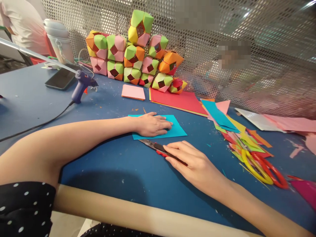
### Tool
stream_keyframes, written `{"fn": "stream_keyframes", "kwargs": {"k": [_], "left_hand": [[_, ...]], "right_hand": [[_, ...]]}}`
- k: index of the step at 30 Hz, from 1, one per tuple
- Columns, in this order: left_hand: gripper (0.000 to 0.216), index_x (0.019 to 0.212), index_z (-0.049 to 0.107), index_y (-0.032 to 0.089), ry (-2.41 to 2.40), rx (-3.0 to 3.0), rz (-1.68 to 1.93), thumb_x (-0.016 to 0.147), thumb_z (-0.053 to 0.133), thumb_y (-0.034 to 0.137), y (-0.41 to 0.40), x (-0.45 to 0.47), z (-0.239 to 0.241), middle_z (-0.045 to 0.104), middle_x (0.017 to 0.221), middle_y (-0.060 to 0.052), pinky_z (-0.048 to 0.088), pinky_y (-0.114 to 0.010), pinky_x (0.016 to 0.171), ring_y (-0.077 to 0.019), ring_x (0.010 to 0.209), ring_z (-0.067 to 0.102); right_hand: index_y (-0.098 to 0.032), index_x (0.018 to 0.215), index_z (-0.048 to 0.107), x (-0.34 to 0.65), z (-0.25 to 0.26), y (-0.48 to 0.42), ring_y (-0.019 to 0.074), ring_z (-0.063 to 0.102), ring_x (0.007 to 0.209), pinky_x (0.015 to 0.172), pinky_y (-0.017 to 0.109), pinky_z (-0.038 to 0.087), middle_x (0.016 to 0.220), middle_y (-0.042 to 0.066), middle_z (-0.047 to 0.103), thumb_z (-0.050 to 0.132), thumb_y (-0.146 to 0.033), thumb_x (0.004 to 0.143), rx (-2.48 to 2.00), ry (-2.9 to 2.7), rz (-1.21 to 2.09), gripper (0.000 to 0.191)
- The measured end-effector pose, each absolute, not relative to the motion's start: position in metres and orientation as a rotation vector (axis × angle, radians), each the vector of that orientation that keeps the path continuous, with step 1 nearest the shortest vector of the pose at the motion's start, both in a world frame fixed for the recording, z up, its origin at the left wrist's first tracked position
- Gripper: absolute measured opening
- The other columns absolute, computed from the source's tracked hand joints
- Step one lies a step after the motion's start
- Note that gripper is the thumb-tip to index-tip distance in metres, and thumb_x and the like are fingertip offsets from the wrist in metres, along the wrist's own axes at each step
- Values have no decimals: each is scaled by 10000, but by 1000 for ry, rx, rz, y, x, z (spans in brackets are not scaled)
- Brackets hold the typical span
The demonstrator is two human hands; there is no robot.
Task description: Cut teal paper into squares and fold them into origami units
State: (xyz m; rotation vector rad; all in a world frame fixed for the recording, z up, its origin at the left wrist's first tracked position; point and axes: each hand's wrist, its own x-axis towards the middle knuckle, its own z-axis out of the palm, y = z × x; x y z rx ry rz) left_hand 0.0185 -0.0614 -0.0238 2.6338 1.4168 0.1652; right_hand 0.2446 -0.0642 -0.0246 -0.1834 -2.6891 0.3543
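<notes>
A sheet of bright blue paper (176, 129) lies on the blue table in front of me. My left hand (154, 125) rests flat on it, fingers stretched to the right. In my right hand (191, 156) is a utility knife (159, 148) with a dark body and a red slider, its fingers wrapped round the handle. The knife's blade points left, its tip close to the paper's near edge; whether it touches the paper I cannot tell.
Behind the paper are a pink paper stack (133, 92), red sheets (179, 101) and stacked folded-paper shapes (133, 56). On the left are a glue gun (80, 85), a phone (61, 78) and a white tumbler (59, 39). Scissors (268, 169) lie among paper scraps (249, 138) at right.
</notes>
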Motion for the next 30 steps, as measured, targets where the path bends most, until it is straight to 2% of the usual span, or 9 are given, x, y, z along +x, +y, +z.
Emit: {"fn": "stream_keyframes", "kwargs": {"k": [17, 20, 26, 30], "left_hand": [[375, 1308, 449, 252, 1433, 2621, 193, 993, 297, 386, -59, 18, -27, 419, 1494, -55, 182, -504, 1138, -245, 1419, 297], [365, 1300, 460, 249, 1431, 2633, 181, 992, 308, 373, -59, 18, -28, 413, 1499, -53, 196, -496, 1131, -246, 1418, 298], [340, 1240, 516, 240, 1433, 2691, 253, 993, 329, 379, -60, 16, -26, 438, 1479, -68, 271, -459, 1098, -242, 1361, 385], [343, 1242, 506, 208, 1444, 2727, 260, 1000, 333, 377, -59, 13, -26, 409, 1495, -100, 300, -438, 1092, -236, 1371, 378]], "right_hand": [[-178, 1168, 606, 235, -17, -80, 190, 582, 889, 758, 365, 535, 1036, 90, 660, 506, -163, 941, -72, -2722, 468, 249], [-196, 1181, 603, 242, -6, -73, 185, 604, 919, 788, 346, 534, 1040, 81, 670, 532, -162, 928, -48, -2680, 403, 265], [-212, 1081, 680, 271, 0, 6, 214, 654, 956, 871, 362, 520, 1056, 78, 697, 577, -288, 897, -539, -2371, 63, 224], [-206, 1105, 684, 293, -27, 66, 257, 673, 891, 763, 395, 536, 1043, 96, 710, 545, -365, 871, -902, -2303, -22, 315]]}}
